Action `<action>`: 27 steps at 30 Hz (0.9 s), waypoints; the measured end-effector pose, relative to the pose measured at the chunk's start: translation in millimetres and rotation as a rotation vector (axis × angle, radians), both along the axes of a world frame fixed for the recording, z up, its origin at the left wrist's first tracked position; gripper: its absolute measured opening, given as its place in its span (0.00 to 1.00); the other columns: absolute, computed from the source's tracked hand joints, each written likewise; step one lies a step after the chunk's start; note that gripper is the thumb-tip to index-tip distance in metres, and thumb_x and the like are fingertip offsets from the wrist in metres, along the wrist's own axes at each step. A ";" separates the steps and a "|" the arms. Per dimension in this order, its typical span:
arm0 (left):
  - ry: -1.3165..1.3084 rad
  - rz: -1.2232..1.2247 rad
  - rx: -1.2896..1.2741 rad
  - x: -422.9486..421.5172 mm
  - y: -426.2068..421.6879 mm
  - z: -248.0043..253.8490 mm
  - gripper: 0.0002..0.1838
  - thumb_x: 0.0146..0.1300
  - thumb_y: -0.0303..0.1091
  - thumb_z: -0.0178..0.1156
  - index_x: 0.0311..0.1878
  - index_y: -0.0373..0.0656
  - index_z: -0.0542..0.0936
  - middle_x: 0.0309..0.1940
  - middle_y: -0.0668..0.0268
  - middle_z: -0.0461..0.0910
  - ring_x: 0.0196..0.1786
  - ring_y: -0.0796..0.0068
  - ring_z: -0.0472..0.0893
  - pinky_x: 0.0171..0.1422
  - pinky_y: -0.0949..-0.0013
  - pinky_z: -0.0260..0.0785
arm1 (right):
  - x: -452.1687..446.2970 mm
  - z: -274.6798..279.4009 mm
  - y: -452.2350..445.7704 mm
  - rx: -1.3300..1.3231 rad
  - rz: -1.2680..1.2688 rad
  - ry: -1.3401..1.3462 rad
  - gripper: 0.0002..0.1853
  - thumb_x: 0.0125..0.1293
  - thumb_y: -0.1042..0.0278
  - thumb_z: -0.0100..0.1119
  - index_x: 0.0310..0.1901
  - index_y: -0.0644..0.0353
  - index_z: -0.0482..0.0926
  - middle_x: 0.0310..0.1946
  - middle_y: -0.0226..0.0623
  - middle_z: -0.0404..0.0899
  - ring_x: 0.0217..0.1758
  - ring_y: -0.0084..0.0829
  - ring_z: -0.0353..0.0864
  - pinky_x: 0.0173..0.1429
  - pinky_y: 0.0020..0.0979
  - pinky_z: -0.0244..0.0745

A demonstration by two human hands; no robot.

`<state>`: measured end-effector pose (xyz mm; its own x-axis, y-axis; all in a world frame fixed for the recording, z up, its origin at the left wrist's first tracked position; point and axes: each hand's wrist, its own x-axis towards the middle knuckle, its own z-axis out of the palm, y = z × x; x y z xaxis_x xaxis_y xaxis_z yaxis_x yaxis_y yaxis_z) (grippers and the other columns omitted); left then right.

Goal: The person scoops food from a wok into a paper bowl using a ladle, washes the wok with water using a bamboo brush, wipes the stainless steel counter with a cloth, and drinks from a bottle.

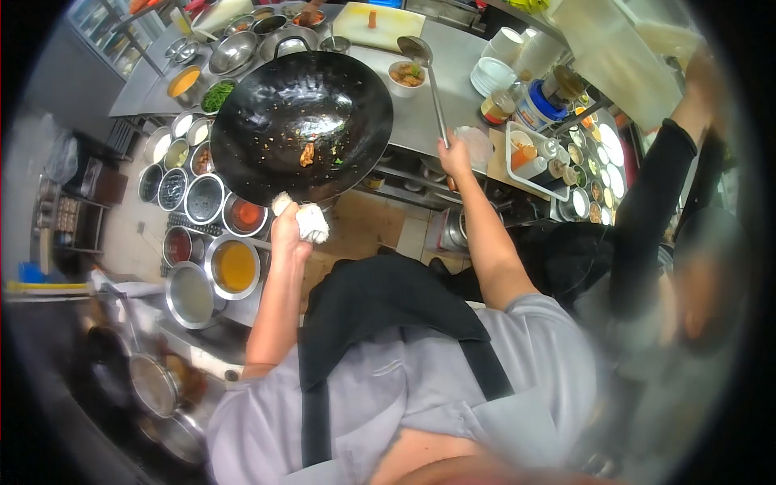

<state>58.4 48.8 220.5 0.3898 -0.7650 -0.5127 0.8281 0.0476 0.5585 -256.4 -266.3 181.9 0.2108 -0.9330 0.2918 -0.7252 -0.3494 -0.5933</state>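
My left hand [289, 230] is closed round a white cloth [312, 223] at the near edge of a large black wok [323, 113]. The wok is tilted, its inside facing me, with a brown piece of food [307, 154] and small scraps stuck to it. My right hand [455, 157] grips the handle of a long metal ladle [437, 97]. The ladle's bowl is over the counter, just above a white bowl of food [406, 78].
A co-worker's arm [647, 210] is close on my right. Pots of sauce [234, 267] and bowls line the left side. Stacked white dishes [491, 75], jars and a bottle tray [537, 166] stand at the right. A cutting board [368, 24] lies at the back.
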 end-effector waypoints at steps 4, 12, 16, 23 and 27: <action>0.031 -0.024 -0.028 3.0 -1.1 -4.6 0.10 0.74 0.34 0.51 0.46 0.38 0.76 0.33 0.58 0.83 0.32 0.62 0.85 0.33 0.56 0.80 | -2.7 -0.6 -3.0 -0.050 0.009 -0.042 0.30 0.68 0.57 0.61 0.65 0.70 0.75 0.35 0.65 0.83 0.38 0.55 0.87 0.47 0.46 0.79; -0.013 0.093 0.047 -7.3 -0.7 27.7 0.08 0.73 0.32 0.50 0.43 0.38 0.75 0.32 0.58 0.82 0.28 0.61 0.84 0.27 0.57 0.78 | -2.0 62.7 41.0 0.654 0.208 -0.837 0.12 0.78 0.62 0.53 0.56 0.57 0.76 0.21 0.26 0.70 0.12 0.20 0.67 0.13 0.27 0.62; 0.005 0.106 0.014 1.6 -4.9 32.9 0.08 0.74 0.33 0.51 0.44 0.40 0.76 0.32 0.59 0.82 0.29 0.62 0.84 0.29 0.58 0.79 | 0.2 130.0 120.6 0.813 0.368 -0.905 0.17 0.78 0.65 0.55 0.64 0.56 0.72 0.22 0.27 0.71 0.12 0.19 0.66 0.13 0.26 0.62; -0.038 0.147 0.010 28.4 -29.0 41.7 0.04 0.73 0.31 0.54 0.43 0.42 0.76 0.31 0.62 0.82 0.31 0.62 0.85 0.31 0.56 0.81 | 62.6 16.6 185.3 0.279 0.462 -0.309 0.24 0.76 0.65 0.60 0.69 0.62 0.71 0.23 0.34 0.77 0.20 0.22 0.71 0.27 0.26 0.65; -0.007 0.184 -0.025 36.6 -3.4 49.8 0.04 0.70 0.27 0.52 0.44 0.39 0.74 0.33 0.59 0.80 0.29 0.60 0.84 0.29 0.55 0.80 | 70.2 56.8 219.1 0.162 0.458 -0.169 0.25 0.73 0.64 0.62 0.69 0.60 0.72 0.23 0.41 0.76 0.23 0.27 0.77 0.32 0.30 0.73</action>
